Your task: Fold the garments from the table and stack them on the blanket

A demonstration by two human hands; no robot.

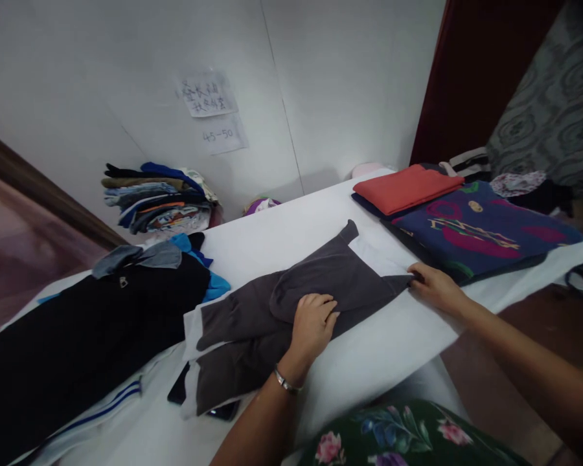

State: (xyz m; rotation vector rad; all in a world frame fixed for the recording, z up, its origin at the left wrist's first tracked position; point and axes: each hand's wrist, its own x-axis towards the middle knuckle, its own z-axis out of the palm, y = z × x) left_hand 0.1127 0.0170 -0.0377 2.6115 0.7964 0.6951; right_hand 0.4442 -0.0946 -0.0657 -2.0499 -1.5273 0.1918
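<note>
At a white-covered worktop (252, 243) beside a pale wall (350, 84), handling a dark grey garment (315, 272) spread flat across the middle, with white edging at its left end. Resting the left hand (315, 323) on top of it, fingers slightly bent, pressing without grasping. Pinching its right corner between thumb and fingers of the right hand (434, 288). Partly covering a dark flat object (226, 411) with its near left end. Wearing a metal bracelet (286, 380) on the left wrist and green floral clothing (403, 430). Having a large black garment (102, 317) close by on the left, and on the right a folded blue patterned garment (490, 230) with a folded orange-red garment (408, 189) at its far left corner. Facing a stacked pile of clothes (160, 200) near the wall, below two handwritten papers (208, 94).
</note>
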